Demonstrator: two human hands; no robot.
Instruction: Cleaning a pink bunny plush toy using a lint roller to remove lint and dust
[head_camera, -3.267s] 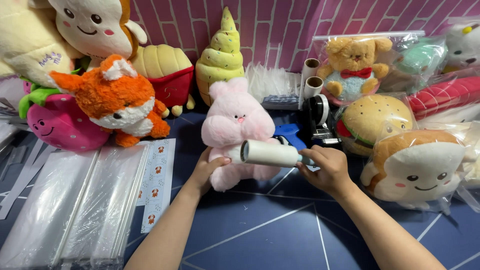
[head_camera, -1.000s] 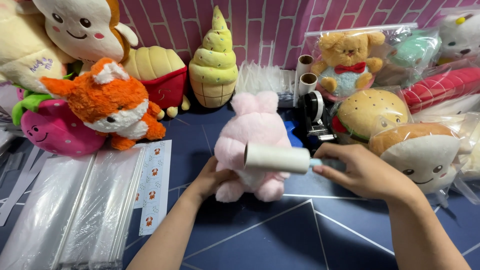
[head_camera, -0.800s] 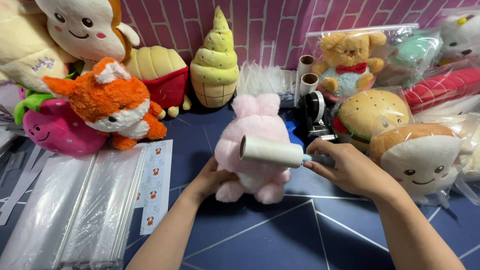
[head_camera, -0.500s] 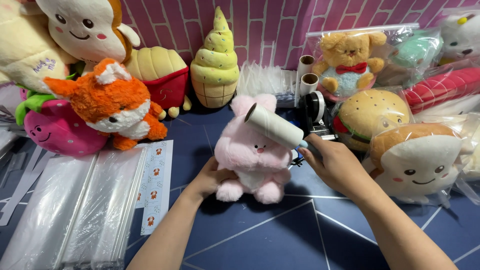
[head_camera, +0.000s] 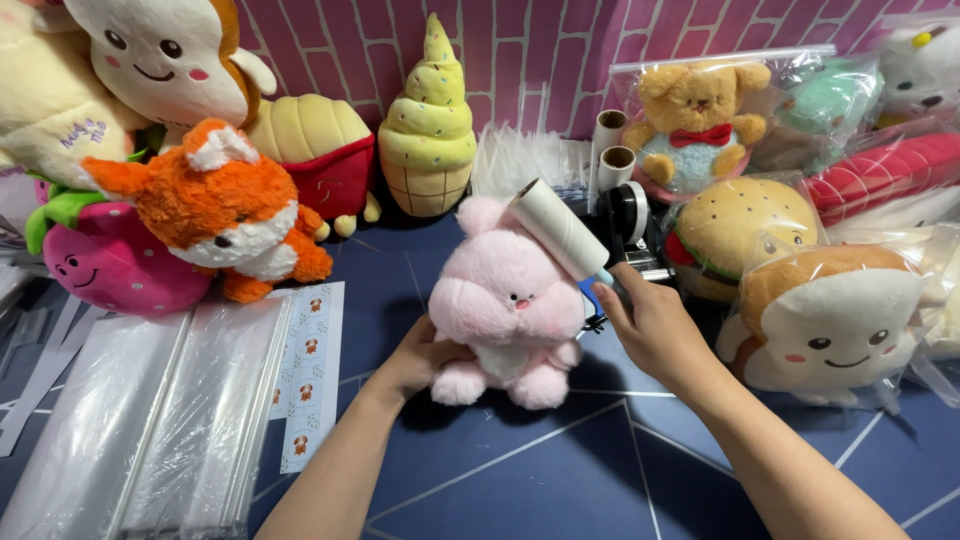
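— The fingers first: what are they doing?

— The right hand (head_camera: 655, 330) has its fingers curled round the pale blue handle of a white cylindrical lint roller (head_camera: 560, 230), gripping it firmly; the roller is tilted, its sticky paper barrel lying against the top of the head of a pale pink, fluffy rabbit-like plush toy (head_camera: 510, 305). The left hand (head_camera: 420, 360) cups the toy's lower side, fingers pressed into the pile, thumb hidden behind it.

— Where does the toy stand?

— Upright on the dark blue tabletop (head_camera: 520, 470) with thin white lines, facing the camera, between the two hands.

— Which step would you call this?

— I'd judge it the cleaning of the plush, working the head. A stroke here calls for light, even pressure along the soft nap, with the steadying hand holding firm, since the stuffing yields.

— And around it?

— To the left, a shaggy orange fox plush (head_camera: 215, 215) leans on a smooth magenta strawberry plush (head_camera: 110, 265); flat clear plastic bags (head_camera: 150, 420) lie stacked beside a strip of small stickers (head_camera: 310, 370). Behind stands a yellow-green swirled ice-cream cone plush (head_camera: 428, 130). On the right, a burger-shaped plush (head_camera: 745, 235) and a toast-shaped plush with a smiling face (head_camera: 835, 325) sit in crinkly clear wrapping, near a black tape dispenser (head_camera: 630, 220).
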